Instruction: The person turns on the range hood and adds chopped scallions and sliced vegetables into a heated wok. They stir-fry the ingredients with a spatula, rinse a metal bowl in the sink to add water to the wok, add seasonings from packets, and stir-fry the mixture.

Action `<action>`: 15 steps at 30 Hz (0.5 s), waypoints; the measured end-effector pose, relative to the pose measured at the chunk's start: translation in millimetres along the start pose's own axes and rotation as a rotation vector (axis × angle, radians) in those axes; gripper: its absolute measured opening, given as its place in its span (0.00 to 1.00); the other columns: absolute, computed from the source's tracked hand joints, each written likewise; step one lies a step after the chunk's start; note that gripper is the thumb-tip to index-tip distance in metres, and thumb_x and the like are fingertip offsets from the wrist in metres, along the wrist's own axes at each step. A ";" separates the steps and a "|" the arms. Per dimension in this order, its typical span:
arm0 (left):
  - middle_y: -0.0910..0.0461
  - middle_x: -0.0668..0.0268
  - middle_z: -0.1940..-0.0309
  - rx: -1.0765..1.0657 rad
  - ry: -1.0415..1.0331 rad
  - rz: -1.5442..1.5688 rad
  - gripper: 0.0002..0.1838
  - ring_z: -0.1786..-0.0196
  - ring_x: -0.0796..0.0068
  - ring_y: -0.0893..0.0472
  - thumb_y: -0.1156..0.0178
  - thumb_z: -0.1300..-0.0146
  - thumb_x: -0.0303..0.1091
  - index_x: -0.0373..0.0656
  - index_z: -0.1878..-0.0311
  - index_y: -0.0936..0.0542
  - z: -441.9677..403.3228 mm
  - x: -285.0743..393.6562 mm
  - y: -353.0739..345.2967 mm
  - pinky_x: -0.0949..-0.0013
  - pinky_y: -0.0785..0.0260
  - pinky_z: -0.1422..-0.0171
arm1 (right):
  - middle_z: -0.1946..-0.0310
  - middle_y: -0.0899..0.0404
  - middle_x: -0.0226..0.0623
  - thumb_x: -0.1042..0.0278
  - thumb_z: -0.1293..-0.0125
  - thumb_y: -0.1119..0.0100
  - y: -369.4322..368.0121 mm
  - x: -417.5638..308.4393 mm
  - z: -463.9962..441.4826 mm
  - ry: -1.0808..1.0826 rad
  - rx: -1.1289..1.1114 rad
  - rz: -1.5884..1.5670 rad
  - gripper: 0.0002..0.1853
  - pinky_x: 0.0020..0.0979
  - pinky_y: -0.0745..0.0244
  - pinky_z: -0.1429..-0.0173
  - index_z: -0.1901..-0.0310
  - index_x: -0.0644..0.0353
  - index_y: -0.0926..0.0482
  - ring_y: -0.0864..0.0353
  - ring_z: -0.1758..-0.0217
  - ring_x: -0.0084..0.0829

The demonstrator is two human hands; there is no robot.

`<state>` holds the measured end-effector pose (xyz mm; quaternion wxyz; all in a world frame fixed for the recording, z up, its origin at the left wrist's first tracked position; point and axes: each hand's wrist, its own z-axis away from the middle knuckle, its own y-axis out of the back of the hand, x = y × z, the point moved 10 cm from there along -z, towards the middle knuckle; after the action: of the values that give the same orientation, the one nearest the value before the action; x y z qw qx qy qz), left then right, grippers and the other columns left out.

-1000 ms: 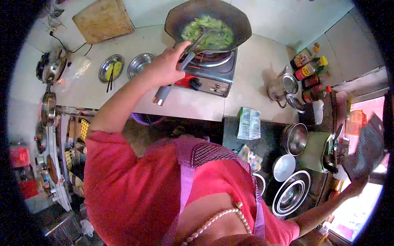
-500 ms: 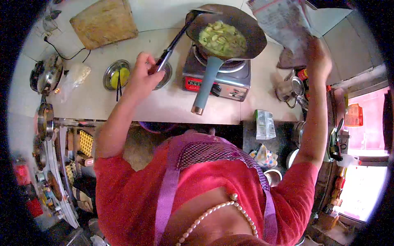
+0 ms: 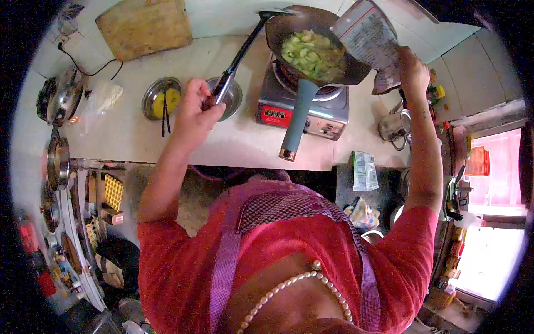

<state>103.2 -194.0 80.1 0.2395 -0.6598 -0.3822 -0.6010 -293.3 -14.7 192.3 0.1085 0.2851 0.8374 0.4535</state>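
My left hand (image 3: 201, 117) is closed around the handle of a long black spatula (image 3: 246, 51). The spatula's head rests at the far left rim of a dark wok (image 3: 275, 34). Sliced green vegetables (image 3: 311, 53) lie in the wok, whose grey-blue handle (image 3: 299, 114) points toward me. Under it stands a portable stove (image 3: 328, 110) with a red panel. My right hand (image 3: 414, 75) grips a printed clear plastic bag (image 3: 367, 34), tilted over the wok's right rim. What is inside the bag I cannot make out.
A metal bowl (image 3: 147, 103) holds yellow liquid and chopsticks; another metal bowl (image 3: 236, 99) sits behind my left hand. A cutting board (image 3: 144, 30) leans on the wall. At right are a metal pot (image 3: 391, 128) and a small packet (image 3: 364, 171) near the counter edge.
The bag in my right hand has come lower and left, nearer the wok, and is now over its right rim. My left hand still holds the spatula at the wok's far rim.
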 end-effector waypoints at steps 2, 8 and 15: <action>0.36 0.73 0.79 0.003 -0.002 -0.019 0.18 0.80 0.87 0.37 0.43 0.51 0.23 0.47 0.64 0.42 -0.5 0.2 -2.4 0.80 0.47 0.82 | 0.68 0.24 0.46 0.63 0.41 0.56 -1.1 14.7 2.8 -0.210 -0.077 -0.009 0.10 0.42 0.32 0.62 0.58 0.49 0.28 0.25 0.63 0.48; 0.37 0.73 0.80 -0.057 0.038 0.034 0.17 0.82 0.87 0.38 0.44 0.50 0.22 0.47 0.65 0.43 -6.6 -2.2 -20.1 0.79 0.48 0.83 | 0.72 0.23 0.38 0.56 0.38 0.52 -4.1 74.4 19.4 -0.289 0.249 -0.440 0.13 0.33 0.31 0.65 0.63 0.56 0.27 0.26 0.70 0.35; 0.37 0.72 0.80 -0.076 0.112 0.079 0.17 0.83 0.87 0.39 0.45 0.50 0.21 0.48 0.66 0.42 -10.6 -7.2 -40.2 0.79 0.49 0.84 | 0.77 0.32 0.26 0.62 0.36 0.53 -25.9 95.0 62.8 -0.593 0.640 -1.466 0.12 0.26 0.37 0.69 0.69 0.62 0.27 0.36 0.74 0.22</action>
<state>65.0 -179.9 69.0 0.2588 -0.6484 -0.3188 -0.6411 -352.8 72.7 142.9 0.5035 -0.2053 0.8351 -0.0833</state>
